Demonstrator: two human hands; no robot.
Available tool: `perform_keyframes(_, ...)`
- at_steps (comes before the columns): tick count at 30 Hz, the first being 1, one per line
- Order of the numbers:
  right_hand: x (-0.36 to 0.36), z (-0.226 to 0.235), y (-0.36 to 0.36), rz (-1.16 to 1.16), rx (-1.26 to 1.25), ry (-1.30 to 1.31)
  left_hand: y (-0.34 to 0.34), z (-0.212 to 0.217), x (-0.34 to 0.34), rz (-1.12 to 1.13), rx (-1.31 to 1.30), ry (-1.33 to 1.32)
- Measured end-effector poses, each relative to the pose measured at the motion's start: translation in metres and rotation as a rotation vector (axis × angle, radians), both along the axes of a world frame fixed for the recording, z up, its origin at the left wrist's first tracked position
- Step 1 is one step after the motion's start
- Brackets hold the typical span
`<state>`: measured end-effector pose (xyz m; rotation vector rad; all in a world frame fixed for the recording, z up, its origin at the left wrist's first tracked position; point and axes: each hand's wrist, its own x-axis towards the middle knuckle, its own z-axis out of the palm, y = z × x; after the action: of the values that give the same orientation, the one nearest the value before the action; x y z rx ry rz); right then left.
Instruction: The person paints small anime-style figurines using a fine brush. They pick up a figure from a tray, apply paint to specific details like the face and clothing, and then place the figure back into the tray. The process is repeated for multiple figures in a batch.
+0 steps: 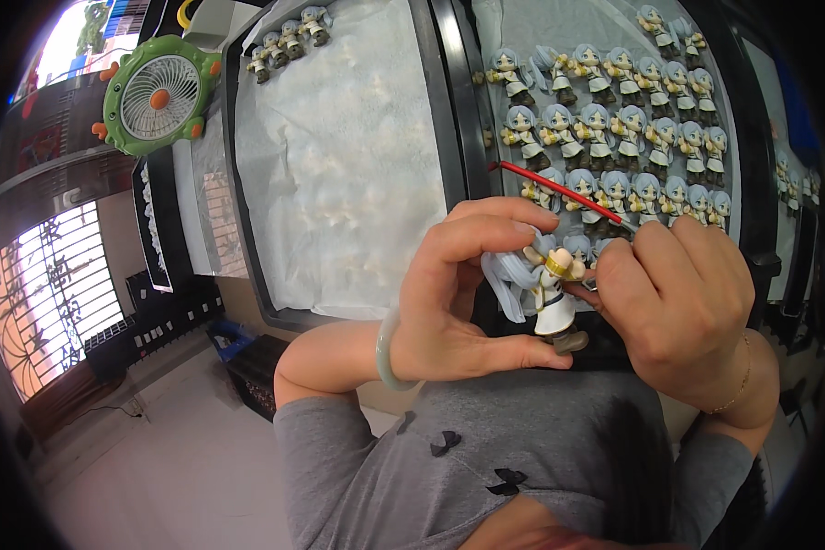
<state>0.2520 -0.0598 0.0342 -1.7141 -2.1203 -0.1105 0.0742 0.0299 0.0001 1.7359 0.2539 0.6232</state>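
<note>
My left hand (440, 307) grips a small figurine (552, 312) between its thumb and fingers, in front of my chest. The figurine has pale blue hair, a white outfit with gold trim and dark shoes; the thumb lies by its feet. Close beside it my right hand (683, 302) is closed, fingertips near the figurine's side. A slim red stick (559, 191), like a paintbrush handle, runs up and left from behind the right fingers. Its end in the hand is hidden. Rows of similar figurines (594, 133) lie just beyond both hands.
The figurines lie in a lined black-edged tray (481, 119) at the right. Left of it, a second tray (339, 137) with white lining paper holds several figurines (291, 38) at its far left corner. A green fan (159, 94) stands beyond that tray's left side.
</note>
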Motion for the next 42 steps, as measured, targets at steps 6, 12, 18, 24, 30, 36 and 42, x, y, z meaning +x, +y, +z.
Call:
perform_keyframes(6,-0.001,-0.001,0.001,-0.012,-0.005,0.020,0.001,-0.001,-0.001,-0.014,-0.004,-0.005)
perform_keyframes(12,0.001,-0.002,0.000,-0.012,-0.009,0.006,0.001,0.000,-0.001,-0.019,0.015,0.023)
perform_keyframes(18,0.007,-0.003,0.005,0.006,0.016,0.046,0.001,-0.004,0.000,0.058,-0.076,0.025)
perform_keyframes(24,0.050,-0.033,0.028,-0.231,-0.533,0.206,0.006,-0.008,0.010,0.173,-0.370,0.003)
perform_keyframes(30,0.034,-0.069,0.028,-0.070,-0.652,0.034,0.005,-0.013,0.012,0.045,-0.344,-0.080)
perform_keyframes(36,0.049,-0.019,0.031,-0.125,-0.509,0.842,0.005,-0.013,0.008,0.034,-0.271,-0.123)
perform_keyframes(42,0.027,-0.007,0.017,0.218,0.030,0.904,0.000,-0.011,0.011,0.070,-0.484,-0.088)
